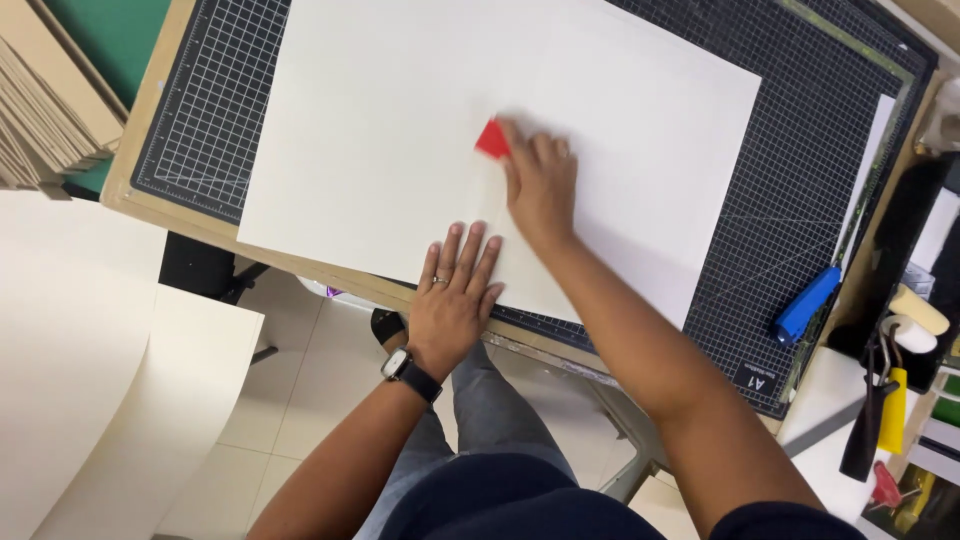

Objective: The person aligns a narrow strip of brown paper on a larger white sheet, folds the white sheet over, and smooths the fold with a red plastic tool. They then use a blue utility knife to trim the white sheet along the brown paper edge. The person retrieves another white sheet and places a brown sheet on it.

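- The right hand (541, 185) is curled around a small red scraper (492, 139), pressing it down onto a large cream sheet (400, 120); the scraper pokes out past the fingertips, and both look slightly blurred.
- The left hand (455, 305) grips nothing: it lies flat and open, fingers spread, on the near edge of the same sheet, just below and to the left of the right hand. It wears a ring, and a dark watch (408, 372) sits on the wrist.
- The sheet spreads out under and beyond both hands, covering most of a dark cutting mat (800, 180) with a pale grid.
- The mat rests on a wooden board (165, 205) whose edge shows to the left of the left hand.
- Well to the right of the right hand, a blue-handled tool (808, 303) lies on the mat's edge.
- Farther right sits a paint roller with a yellow handle (895, 400), among other tools.
- Far to the left of the hands, a stack of brown cardboard (45, 110) is in the upper corner, and curved cream sheets (110, 400) are lower down.
- Below the hands are grey trousers (490, 420) and a tiled floor (300, 390).
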